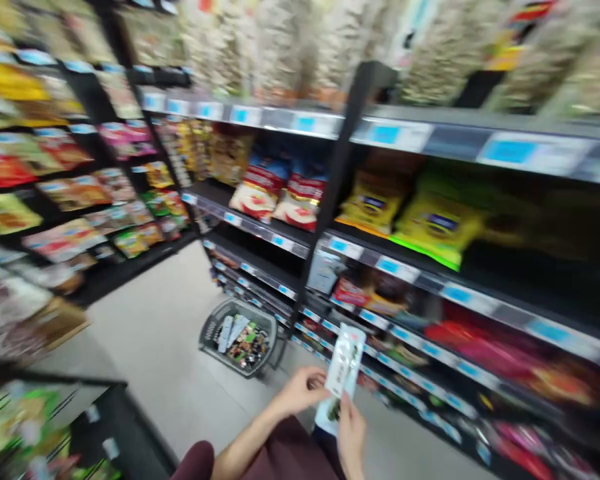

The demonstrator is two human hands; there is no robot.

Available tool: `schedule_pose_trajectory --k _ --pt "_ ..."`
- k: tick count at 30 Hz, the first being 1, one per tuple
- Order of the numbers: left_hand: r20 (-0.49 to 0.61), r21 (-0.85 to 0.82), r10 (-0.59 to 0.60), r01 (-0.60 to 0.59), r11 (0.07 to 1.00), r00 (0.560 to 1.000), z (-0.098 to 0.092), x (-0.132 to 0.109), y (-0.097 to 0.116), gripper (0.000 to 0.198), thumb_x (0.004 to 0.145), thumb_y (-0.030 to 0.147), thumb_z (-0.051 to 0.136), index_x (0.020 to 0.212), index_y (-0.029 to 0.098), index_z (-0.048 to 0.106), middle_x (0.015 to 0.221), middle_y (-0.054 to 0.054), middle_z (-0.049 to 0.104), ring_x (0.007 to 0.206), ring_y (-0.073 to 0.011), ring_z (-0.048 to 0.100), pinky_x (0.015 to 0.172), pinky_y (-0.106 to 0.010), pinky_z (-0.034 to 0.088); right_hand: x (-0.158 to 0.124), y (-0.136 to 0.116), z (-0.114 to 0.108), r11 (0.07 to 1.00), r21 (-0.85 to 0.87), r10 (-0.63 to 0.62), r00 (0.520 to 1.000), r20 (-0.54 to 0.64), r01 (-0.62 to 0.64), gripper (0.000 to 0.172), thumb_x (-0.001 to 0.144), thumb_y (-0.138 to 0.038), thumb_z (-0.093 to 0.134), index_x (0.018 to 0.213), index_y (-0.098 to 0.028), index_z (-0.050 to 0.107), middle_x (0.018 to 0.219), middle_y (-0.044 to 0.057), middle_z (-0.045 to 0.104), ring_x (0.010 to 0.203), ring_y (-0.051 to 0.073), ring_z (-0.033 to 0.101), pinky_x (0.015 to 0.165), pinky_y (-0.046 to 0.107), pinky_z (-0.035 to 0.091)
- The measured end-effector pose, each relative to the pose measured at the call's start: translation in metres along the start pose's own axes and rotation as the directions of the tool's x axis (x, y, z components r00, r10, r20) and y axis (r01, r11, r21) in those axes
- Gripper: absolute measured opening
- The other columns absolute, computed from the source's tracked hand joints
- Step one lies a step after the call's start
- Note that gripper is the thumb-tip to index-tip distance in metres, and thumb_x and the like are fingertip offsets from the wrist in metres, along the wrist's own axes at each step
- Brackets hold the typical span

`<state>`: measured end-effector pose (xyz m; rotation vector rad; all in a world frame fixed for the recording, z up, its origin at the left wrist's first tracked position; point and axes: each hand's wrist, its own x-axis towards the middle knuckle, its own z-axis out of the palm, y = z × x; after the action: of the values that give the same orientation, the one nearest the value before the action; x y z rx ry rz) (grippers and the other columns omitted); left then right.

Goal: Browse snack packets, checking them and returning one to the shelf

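Observation:
A long, pale blue and white plastic packet (347,357) is held in front of my body, tilted up toward the shelves. My left hand (300,390) grips its left edge, thumb and fingers pinched together. Lower down, my right hand (350,423) has its thumb and fingers closed on the packet's right side. Small print on the packet is too blurred to read. On the floor ahead stands a grey shopping basket (207,337) with several packets in it, some of them pale blue.
Shelves with blue-and-white price tags (385,133) run along the right, holding red-white bags (260,187) and yellow bags (435,220). Racks of small packets (63,240) stand at the left. A cardboard box (60,323) and a dark display bin (130,427) border the aisle floor (150,313).

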<state>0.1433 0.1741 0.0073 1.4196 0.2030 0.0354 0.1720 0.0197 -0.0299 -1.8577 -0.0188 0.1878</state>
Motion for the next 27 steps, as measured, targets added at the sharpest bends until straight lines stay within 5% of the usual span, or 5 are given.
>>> schedule_pose_trajectory --k 5,9,19,27 --pt "0.108 -0.034 0.004 0.0 0.999 0.994 0.014 0.021 0.003 0.03 0.076 0.031 0.071 0.097 0.012 0.062 0.086 -0.007 0.067 0.077 -0.0162 0.06 0.073 -0.026 0.046 0.002 -0.004 -0.002 0.994 0.111 0.018 0.992 -0.127 -0.004 0.057 0.085 -0.066 0.043 0.062 -0.016 0.055 0.056 0.002 0.052 0.054 0.014 0.044 0.051 0.024 0.036" --pt "0.155 -0.033 -0.023 0.028 0.999 0.988 0.019 0.019 -0.003 0.028 0.077 0.031 0.07 0.096 0.013 0.061 0.085 -0.006 0.066 0.075 -0.0148 0.059 0.071 -0.025 0.046 -0.004 0.0 -0.004 0.993 0.12 0.011 0.993 -0.117 0.003 0.051 0.09 -0.058 0.041 0.07 -0.015 0.059 0.062 0.002 0.055 0.058 0.014 0.046 0.055 0.023 0.037" --pt "0.064 -0.05 -0.091 0.094 0.994 0.994 0.006 0.005 -0.005 0.027 0.075 0.029 0.072 0.094 0.013 0.06 0.081 -0.004 0.064 0.074 -0.0151 0.059 0.071 -0.026 0.046 -0.007 0.004 0.011 0.984 0.168 0.054 0.998 -0.007 -0.053 0.049 0.09 -0.056 0.043 0.067 -0.014 0.055 0.059 0.001 0.051 0.055 0.013 0.042 0.051 0.023 0.034" --pt "0.044 -0.038 -0.077 0.079 0.996 0.996 0.015 0.021 0.002 0.027 0.073 0.03 0.073 0.09 0.013 0.06 0.079 -0.004 0.066 0.069 -0.0132 0.058 0.067 -0.023 0.046 0.003 0.002 0.001 0.974 0.222 0.043 0.999 0.001 -0.043 0.046 0.088 -0.056 0.048 0.074 -0.013 0.059 0.064 0.002 0.055 0.057 0.013 0.045 0.053 0.022 0.037"
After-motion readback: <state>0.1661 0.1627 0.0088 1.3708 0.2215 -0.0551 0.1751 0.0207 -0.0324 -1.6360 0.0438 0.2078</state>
